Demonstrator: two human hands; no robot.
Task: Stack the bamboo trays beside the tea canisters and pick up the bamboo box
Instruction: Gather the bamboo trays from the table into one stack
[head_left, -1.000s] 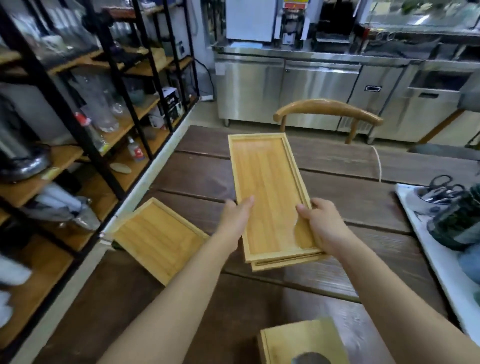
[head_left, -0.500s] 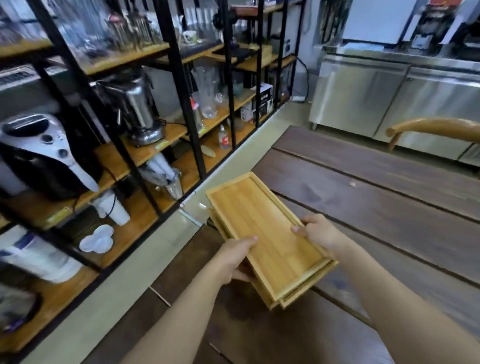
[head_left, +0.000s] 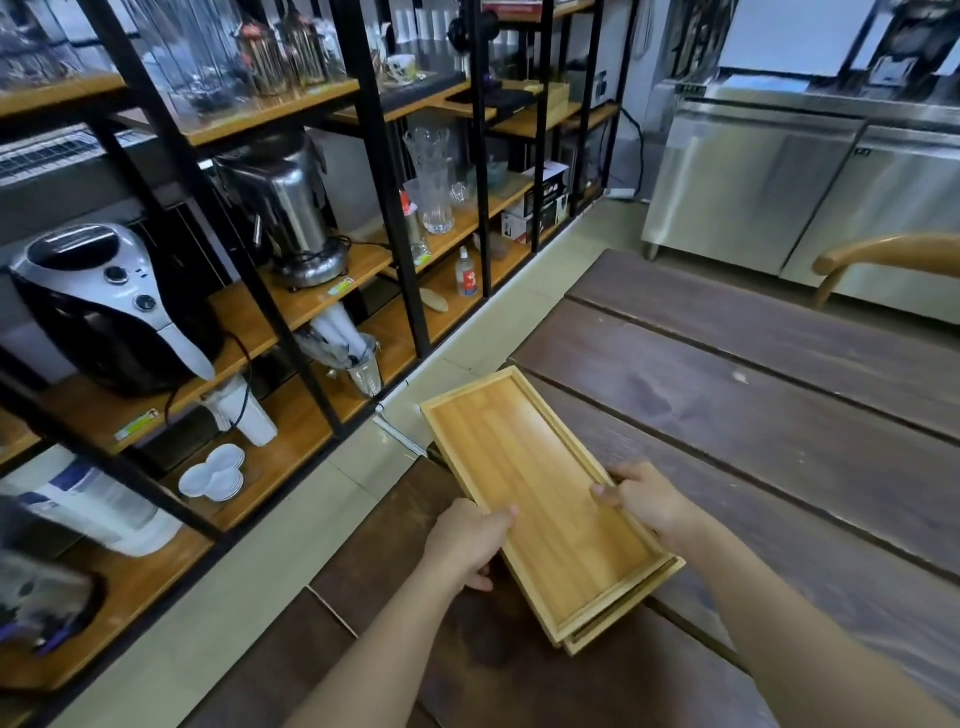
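Head camera: both hands hold a stack of bamboo trays (head_left: 540, 499) just above the near left corner of the dark wooden counter (head_left: 779, 415). The left hand (head_left: 467, 540) has its fingers wrapped around the left long edge; the right hand (head_left: 649, 501) has its fingers closed on the right edge. Since a second ago the view has swung left toward the shelving (head_left: 311, 291) and the stack has turned diagonal, probably being carried to its spot. No tea canisters or bamboo box in view.
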